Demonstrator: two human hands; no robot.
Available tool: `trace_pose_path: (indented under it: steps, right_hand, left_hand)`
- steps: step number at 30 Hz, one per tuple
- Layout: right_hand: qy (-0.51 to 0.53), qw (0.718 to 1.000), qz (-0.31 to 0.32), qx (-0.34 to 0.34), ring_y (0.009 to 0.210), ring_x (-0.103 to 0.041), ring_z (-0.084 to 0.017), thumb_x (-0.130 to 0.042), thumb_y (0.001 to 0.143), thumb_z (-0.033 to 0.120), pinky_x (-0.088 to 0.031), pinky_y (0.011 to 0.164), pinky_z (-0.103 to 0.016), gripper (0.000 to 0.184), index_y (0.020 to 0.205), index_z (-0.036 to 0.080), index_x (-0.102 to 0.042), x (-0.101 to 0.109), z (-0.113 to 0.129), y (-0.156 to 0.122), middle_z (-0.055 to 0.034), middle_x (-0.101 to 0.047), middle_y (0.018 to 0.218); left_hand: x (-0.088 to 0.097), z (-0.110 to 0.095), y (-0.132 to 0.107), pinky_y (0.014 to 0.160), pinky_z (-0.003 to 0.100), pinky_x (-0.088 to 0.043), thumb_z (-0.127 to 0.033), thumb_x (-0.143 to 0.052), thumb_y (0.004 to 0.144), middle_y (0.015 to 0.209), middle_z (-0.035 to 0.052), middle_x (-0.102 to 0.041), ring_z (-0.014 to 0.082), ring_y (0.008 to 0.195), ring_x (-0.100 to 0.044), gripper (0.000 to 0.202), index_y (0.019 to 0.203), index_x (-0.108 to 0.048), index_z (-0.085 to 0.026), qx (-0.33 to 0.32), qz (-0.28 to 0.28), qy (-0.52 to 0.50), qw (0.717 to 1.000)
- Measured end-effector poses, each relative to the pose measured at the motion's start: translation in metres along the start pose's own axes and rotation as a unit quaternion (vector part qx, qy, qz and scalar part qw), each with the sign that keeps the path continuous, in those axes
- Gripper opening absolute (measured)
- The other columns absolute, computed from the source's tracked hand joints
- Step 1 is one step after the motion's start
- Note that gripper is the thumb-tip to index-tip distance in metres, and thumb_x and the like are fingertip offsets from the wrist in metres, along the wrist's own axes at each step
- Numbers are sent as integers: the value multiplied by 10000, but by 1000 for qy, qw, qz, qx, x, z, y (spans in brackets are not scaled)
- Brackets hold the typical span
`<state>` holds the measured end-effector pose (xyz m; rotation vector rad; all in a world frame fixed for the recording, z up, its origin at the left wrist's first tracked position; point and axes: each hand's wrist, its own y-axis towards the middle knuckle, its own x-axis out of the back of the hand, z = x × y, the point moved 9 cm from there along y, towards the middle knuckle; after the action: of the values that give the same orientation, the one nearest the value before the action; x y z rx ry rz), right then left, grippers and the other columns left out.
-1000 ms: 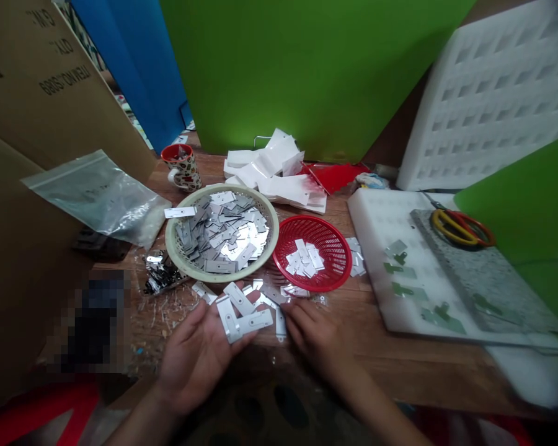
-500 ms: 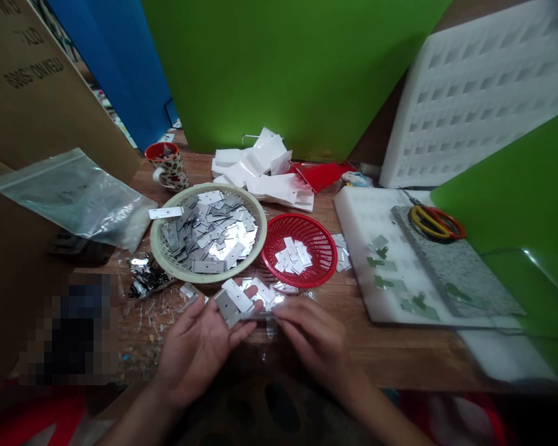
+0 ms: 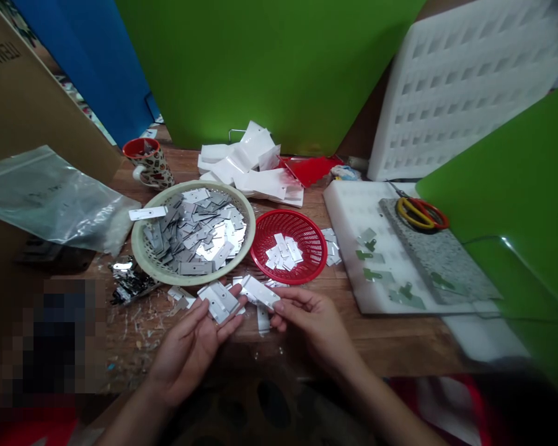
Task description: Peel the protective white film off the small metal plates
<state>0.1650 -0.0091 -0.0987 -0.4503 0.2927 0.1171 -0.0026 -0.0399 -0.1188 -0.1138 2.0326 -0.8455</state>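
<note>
My right hand [image 3: 309, 322] has lifted one metal plate [image 3: 260, 291], fingertips pinched on its end; my left hand [image 3: 190, 347] keeps more plates [image 3: 218, 301] on open fingers. Beyond them, the wooden table [image 3: 400, 341] and green boards [image 3: 270, 68].

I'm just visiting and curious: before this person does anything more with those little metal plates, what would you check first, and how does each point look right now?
1. Left hand supports a few metal plates on its fingers: ok.
2. Right hand pinches one white-filmed plate at its end: ok.
3. Red basket within close reach, only partly filled: ok.
4. Cream basket holds plenty of plates: ok.
5. Scissors lie apart from both hands on the stone slab: ok.
6. Whether the film on the pinched plate is loosened: cannot tell.
</note>
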Motion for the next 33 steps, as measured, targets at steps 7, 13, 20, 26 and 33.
trace_pose_path:
  steps: [7, 13, 20, 26, 33]
  right_hand:
    - [-385, 862, -142, 298, 876, -667, -205, -625, 831, 235, -530, 797, -377, 219, 1029, 237, -719, 30, 87, 6, -52, -732, 994]
    - [-518, 775, -75, 354, 911, -637, -212, -525, 885, 176, -509, 830, -383, 267, 1110, 187, -669, -8, 97, 9, -87, -691, 1015]
    - [-498, 826, 144, 223, 857, -593, -180, -608, 857, 220, -476, 760, -313, 186, 1023, 200, -690, -69, 56, 2, -55, -631, 908]
    - [-310, 933, 134, 125, 706, -582, -124, -637, 818, 208, -445, 634, -249, 69, 776, 182, -684, -53, 60, 6, -12, -644, 757]
    - [-122, 973, 194, 12, 660, -612, -96, -714, 769, 271, -468, 619, -222, 114, 858, 201, -717, -38, 39, -9, 9, -685, 737]
  left_hand:
    - [-16, 9, -7, 1019, 432, -455, -268, -424, 959, 1386, 150, -527, 309, 1263, -500, 468, 1415, -383, -174, 39, 58, 19, 997]
    - [-22, 19, -13, 1007, 453, -445, -322, -419, 951, 1323, 192, -570, 337, 1207, -545, 462, 1351, -464, -93, 86, 81, 24, 993]
    - [-26, 25, -19, 919, 430, -491, -94, -484, 873, 1178, 131, -667, 252, 1044, -642, 487, 1351, -486, -184, 88, 114, 71, 987]
    - [-22, 23, -19, 916, 438, -490, -196, -527, 886, 1100, 173, -688, 290, 1017, -655, 345, 1213, -592, -107, 88, 93, 103, 986]
    - [-11, 10, -11, 587, 158, -478, -156, -648, 824, 793, 39, -688, 80, 652, -620, 230, 1054, -632, -156, 30, 31, 173, 984]
